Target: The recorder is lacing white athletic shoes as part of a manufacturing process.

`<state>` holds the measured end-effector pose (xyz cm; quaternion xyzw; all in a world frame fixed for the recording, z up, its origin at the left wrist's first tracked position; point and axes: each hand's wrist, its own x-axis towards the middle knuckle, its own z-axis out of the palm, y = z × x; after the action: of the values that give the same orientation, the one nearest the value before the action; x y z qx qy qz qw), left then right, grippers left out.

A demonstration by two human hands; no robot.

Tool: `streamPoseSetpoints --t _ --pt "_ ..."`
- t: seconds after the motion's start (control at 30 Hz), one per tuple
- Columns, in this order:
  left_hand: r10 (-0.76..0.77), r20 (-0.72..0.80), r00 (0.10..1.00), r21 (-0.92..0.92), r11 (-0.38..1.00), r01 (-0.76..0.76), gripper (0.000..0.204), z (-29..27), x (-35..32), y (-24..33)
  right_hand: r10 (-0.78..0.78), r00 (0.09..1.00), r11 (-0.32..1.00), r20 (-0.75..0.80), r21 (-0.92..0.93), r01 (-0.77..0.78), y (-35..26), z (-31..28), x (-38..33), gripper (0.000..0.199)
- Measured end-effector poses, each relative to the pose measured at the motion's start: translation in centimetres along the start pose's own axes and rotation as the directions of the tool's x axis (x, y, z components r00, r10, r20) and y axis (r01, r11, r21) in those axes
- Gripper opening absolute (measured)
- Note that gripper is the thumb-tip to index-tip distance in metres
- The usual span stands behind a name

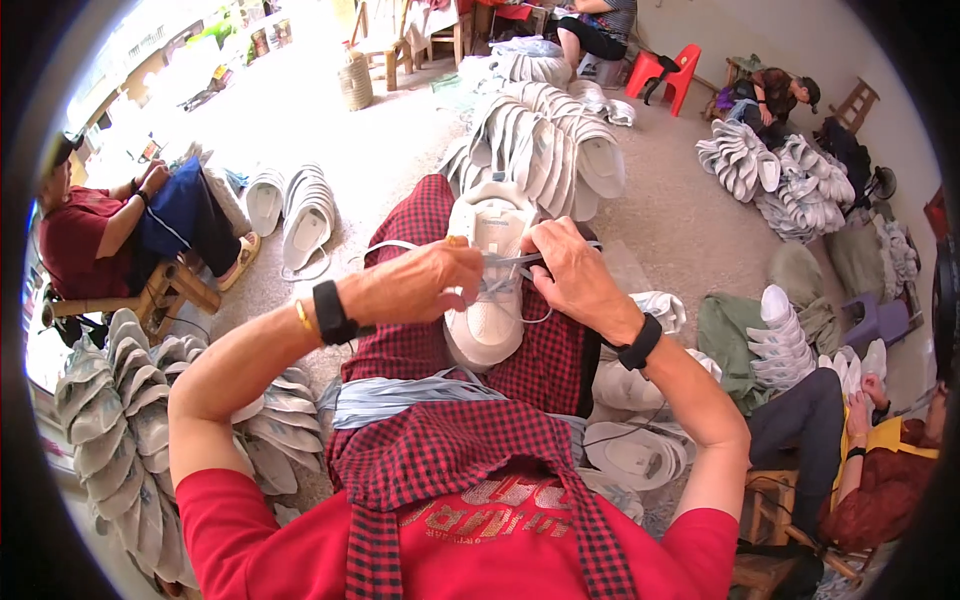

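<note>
A white sneaker [487,325] rests on my knees, its toe pointing toward me. A pale grey shoelace [512,260] runs across its eyelets, with strands stretched between my two hands. Over the left side of the shoe, my left hand [455,278] is closed in a pinch on the lace, and something small and yellowish shows at a finger. My right hand [575,272] bends over the right side, its fingers closed on the lace too. A bundle of light blue laces [400,400] lies across my lap on a red-and-black checked apron [440,440].
Rows of stacked white shoes stand ahead [520,140], at my left [125,430] and by my right elbow [635,455]. Co-workers sit at left [90,230], far right [775,95] and near right [880,490]. A red plastic chair [680,75] stands at the back.
</note>
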<state>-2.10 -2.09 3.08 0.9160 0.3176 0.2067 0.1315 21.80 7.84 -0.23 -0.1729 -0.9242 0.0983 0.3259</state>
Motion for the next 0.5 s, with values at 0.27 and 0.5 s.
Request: streamPoseSetpoints --t 0.27,0.5 --pt "-0.263 -0.537 0.802 0.314 0.820 0.479 0.006 3.9 -0.6 -0.7 -0.052 0.999 0.994 -0.009 0.092 0.053 0.4 0.1 0.1 0.026" --pt "-0.452 -0.565 0.690 0.157 0.762 0.628 0.016 6.9 -0.6 -0.8 0.149 0.950 0.928 0.274 0.293 -0.230 0.9 -0.5 0.0 0.014"
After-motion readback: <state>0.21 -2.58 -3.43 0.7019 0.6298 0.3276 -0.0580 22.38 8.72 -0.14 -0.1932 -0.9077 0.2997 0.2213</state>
